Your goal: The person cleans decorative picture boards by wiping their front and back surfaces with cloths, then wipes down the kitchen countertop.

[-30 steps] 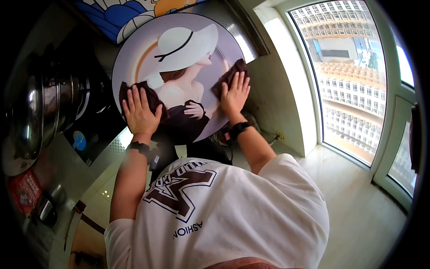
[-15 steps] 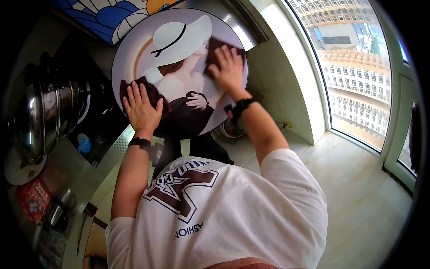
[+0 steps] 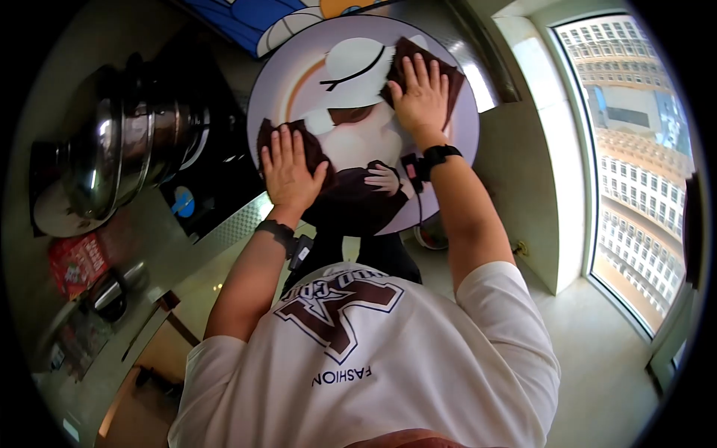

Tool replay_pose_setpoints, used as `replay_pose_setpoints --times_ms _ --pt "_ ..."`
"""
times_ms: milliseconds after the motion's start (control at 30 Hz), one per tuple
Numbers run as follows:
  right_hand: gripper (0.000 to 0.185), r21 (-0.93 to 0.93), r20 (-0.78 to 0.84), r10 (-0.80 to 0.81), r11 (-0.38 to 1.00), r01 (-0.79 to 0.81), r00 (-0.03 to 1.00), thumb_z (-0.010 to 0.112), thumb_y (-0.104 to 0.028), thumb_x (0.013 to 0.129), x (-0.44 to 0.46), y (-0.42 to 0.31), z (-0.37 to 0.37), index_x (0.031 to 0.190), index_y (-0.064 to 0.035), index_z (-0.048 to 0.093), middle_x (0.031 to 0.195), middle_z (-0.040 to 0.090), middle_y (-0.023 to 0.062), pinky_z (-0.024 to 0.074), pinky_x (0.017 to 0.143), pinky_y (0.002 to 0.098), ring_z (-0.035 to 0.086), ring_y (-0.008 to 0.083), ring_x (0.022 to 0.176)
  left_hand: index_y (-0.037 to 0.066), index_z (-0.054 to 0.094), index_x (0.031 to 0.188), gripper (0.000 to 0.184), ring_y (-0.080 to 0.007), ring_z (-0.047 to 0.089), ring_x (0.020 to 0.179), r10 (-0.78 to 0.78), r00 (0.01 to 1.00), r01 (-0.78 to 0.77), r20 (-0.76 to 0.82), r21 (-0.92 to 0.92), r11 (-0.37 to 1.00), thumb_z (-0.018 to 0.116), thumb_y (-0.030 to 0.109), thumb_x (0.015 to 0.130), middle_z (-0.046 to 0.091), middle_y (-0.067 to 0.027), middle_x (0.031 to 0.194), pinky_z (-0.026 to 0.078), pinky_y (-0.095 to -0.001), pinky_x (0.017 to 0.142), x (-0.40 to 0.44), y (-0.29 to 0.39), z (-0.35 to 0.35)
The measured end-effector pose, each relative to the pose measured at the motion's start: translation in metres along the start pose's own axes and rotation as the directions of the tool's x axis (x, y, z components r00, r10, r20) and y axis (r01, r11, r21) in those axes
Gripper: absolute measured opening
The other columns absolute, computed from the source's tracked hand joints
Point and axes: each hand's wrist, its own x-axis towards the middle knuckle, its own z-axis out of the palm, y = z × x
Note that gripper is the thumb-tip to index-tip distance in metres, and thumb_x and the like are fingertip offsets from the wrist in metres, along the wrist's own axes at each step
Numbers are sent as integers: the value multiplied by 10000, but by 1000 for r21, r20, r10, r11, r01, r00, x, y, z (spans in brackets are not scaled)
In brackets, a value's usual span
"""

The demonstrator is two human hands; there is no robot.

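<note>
Round lilac panel point(image 3: 357, 145), white-hatted figure print, upper centre of frame. On it: rumpled brown cloth point(image 3: 314, 152) left of centre; second brown cloth point(image 3: 399, 66) higher, right.

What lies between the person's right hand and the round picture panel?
A dark brown cloth lies there, under the right hand and on the round picture panel, as the head view shows.

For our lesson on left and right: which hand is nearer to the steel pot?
Left. On the round board, the left hand lies on a cloth on the side toward the pot; the right hand on another cloth, farther across.
</note>
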Motion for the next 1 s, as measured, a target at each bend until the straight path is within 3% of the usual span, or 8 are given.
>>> replay_pose_setpoints --times_ms 167,300,400,500,633,733,867,1000 --pt "611 22 -1 0 1000 0 1000 506 -519 980 1 1 0 1514 -224 473 1609 383 35 176 1234 512 280 323 1505 20 415 1514 848 -350 224 1527 270 956 -251 118 -159 955 621 546 882 301 -193 1626 148 -521 1237 11 57 -3" --pt "603 20 12 -1 1000 1 1000 503 -509 982 0 0 -2 1515 -228 470 1608 383 29 175 1235 514 279 320 1506 86 506 1470 808 -272 267 1516 748 659 -706 84 -277 652 616 600 857 375 -124 1601 140 -520 1237 30 92 3" --pt "602 12 22 -5 1000 4 1000 504 -507 982 3 0 -3 1514 -226 471 1607 385 30 176 1234 515 278 323 1505 99 482 1491 789 -275 275 1508 706 704 -694 78 -141 707 575 596 885 384 -110 1600 151 -535 1227 79 62 0" --pt "603 7 19 -2 1000 2 1000 510 -505 978 4 -1 -2 1509 -221 478 1604 389 34 180 1232 518 280 327 1503 95 464 1502 767 -293 302 1496 391 917 -395 -75 -51 917 587 556 901 388 -123 1596 170 -549 1219 127 3 -2" --pt "608 14 15 -2 1000 2 1000 526 -505 968 3 0 -3 1503 -218 489 1600 396 38 183 1226 529 286 335 1499 58 407 1527 787 -319 292 1505 86 971 -80 -223 36 996 612 498 907 347 -163 1614 200 -549 1215 149 -39 7" --pt "613 16 19 10 1000 -11 1000 529 -508 966 3 0 -4 1506 -221 487 1603 393 35 180 1228 527 283 334 1500 73 434 1517 755 -323 272 1513 192 980 -191 -44 28 981 588 495 910 347 -158 1614 168 -532 1228 107 23 -7" --pt "606 30 34 11 999 -12 999 499 -507 984 4 -2 -8 1518 -222 463 1608 385 36 195 1226 521 292 331 1499 169 510 1484 729 -318 257 1517 678 732 -621 69 -341 705 654 517 860 345 -139 1618 139 -527 1237 26 77 1" --pt "607 21 14 11 1000 -11 1000 516 -517 973 2 -2 -6 1507 -230 478 1601 397 34 198 1225 519 300 332 1495 186 518 1464 791 -434 303 1463 550 835 -518 -21 -368 772 758 530 793 312 -185 1613 249 -538 1198 48 35 -24"
